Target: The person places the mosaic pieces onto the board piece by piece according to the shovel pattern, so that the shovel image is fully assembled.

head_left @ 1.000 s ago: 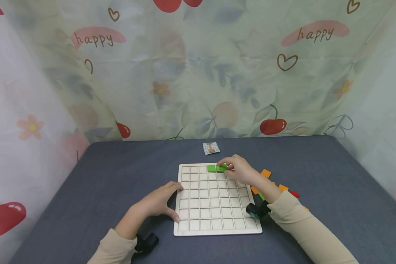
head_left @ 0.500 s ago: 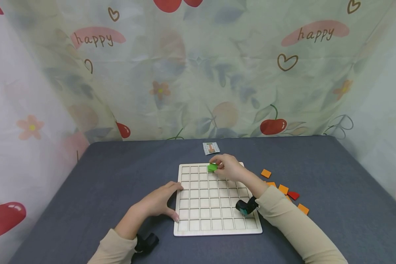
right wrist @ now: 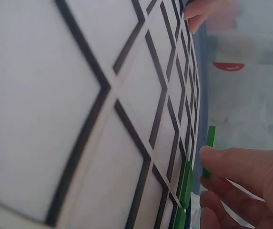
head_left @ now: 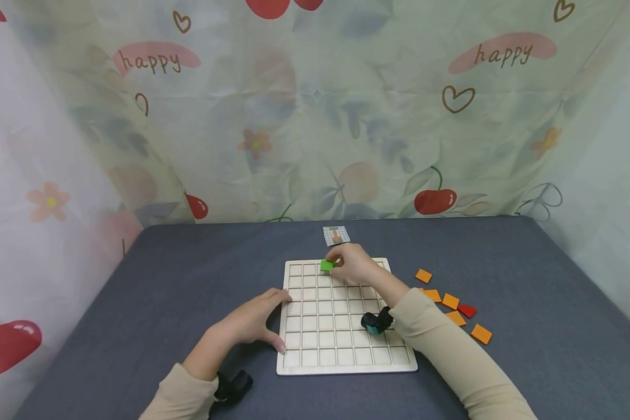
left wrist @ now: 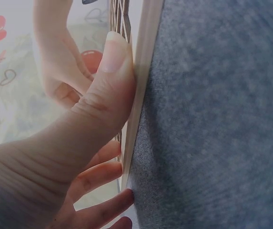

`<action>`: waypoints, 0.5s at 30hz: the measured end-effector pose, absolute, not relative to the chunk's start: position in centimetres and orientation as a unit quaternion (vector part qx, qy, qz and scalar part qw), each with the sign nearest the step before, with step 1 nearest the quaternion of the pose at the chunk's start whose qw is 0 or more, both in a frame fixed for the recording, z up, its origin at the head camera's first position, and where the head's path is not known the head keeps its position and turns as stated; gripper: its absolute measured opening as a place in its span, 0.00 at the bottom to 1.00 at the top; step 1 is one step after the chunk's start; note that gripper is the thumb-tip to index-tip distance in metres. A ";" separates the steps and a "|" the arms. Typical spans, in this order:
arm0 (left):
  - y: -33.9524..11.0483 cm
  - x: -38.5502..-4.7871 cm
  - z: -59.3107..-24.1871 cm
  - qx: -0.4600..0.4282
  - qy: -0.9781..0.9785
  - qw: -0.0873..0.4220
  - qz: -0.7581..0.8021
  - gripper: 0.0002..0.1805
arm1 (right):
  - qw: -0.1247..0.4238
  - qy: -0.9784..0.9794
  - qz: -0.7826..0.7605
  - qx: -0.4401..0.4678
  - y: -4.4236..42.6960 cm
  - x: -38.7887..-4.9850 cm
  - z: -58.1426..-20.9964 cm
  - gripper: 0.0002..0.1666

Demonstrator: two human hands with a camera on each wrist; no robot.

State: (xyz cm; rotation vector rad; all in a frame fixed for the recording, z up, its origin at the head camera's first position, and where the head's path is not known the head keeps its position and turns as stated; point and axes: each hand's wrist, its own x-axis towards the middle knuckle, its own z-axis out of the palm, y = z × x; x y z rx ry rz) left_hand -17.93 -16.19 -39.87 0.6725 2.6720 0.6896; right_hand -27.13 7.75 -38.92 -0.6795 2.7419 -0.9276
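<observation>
Right hand (head_left: 354,265) pinches a square green tile (head_left: 326,265), likely light, stiff, best edge-held; beneath lies a white gridded rectangular board (head_left: 341,338), spread left hand (head_left: 254,317) alongside.

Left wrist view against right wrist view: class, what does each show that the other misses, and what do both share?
Only the left wrist view shows a heart print and the left hand close up.

Only the right wrist view shows a green piece pinched in the right hand, plus two more green pieces along the gridded board's edge.

Both share the board, a cherry print and part of each hand.
</observation>
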 end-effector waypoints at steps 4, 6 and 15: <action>-16.2 -17.9 -39.8 0.233 0.930 0.151 0.239 0.50 | 0.081 0.926 -0.294 -0.220 7.1 -27.4 -39.0 0.14; -16.2 -17.9 -39.8 0.232 0.931 0.152 0.238 0.50 | 0.080 0.930 -0.288 -0.215 6.9 -27.5 -39.0 0.14; -16.1 -17.9 -39.8 0.228 0.931 0.153 0.239 0.50 | 0.079 0.934 -0.279 -0.209 6.4 -27.8 -39.3 0.14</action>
